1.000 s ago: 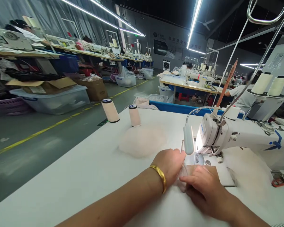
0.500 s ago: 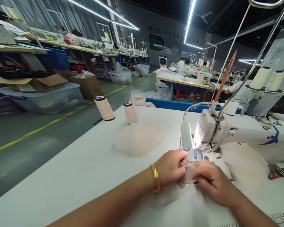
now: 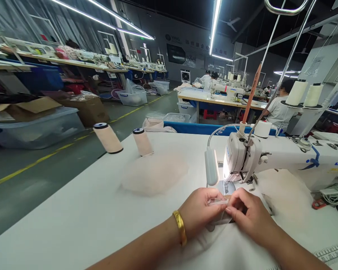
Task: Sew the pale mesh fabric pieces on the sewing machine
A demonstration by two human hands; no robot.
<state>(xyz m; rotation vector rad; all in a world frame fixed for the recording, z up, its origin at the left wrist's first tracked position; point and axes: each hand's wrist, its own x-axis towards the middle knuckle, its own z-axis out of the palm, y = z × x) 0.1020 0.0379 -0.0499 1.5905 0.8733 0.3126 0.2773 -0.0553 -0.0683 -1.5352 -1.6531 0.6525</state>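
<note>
Both grips, of the left hand (image 3: pixel 201 208) and right hand (image 3: pixel 249 213), were closed on sheer cloth (image 3: pixel 223 217), held above the counter (image 3: pixel 87 221) just before the sewing machine (image 3: pixel 281 152). Feeding appeared not yet begun; whether any seam had been finished could not be told.

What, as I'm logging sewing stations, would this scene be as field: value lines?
Left hand: pinching sheer fabric; gold bangle on wrist
Right hand: pinching the same fabric beside the left
Sewing machine: white, beyond the hands, lamp at its head
Thread cones: two, peach, toward the table's far left corner
Loose fabric: pale peach, on the table, left of the machine
</note>
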